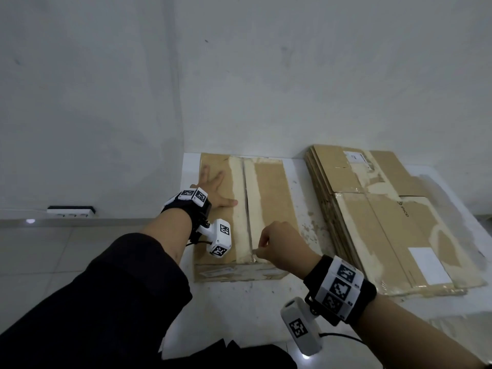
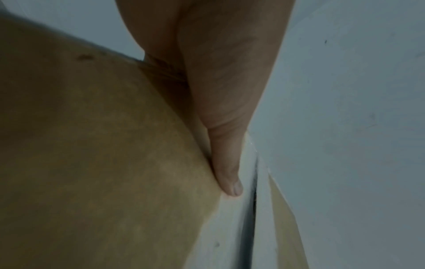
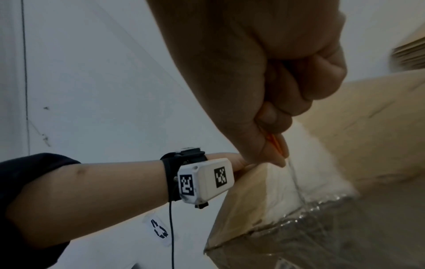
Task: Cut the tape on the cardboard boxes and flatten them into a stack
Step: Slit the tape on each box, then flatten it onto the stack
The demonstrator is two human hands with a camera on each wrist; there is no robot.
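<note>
box: cardboard box (image 1: 269, 198) sits on the white tabletop (image 1: 239, 307), back in the corner by the wall, taped seam (image 1: 249, 209) down the middle
left hand: left hand (image 1: 213, 186) lies flat on the box's left flap, fingers spread, pressing down
right hand: right hand (image 1: 279, 246) fisted around a small orange cutter (image 3: 274, 143), its tip at the near end of the seam
stack: flattened boxes (image 1: 386, 214) piled just right of the box

Right hand (image 3: 271, 76), fingers curled into a fist around an orange cutter (image 3: 274, 143), its tip at the pale tape seam (image 3: 296, 180) atop the cardboard box (image 3: 241, 205). Left forearm, bearing a marker-tagged wrist camera (image 3: 207, 182), lies beside the box.
</note>
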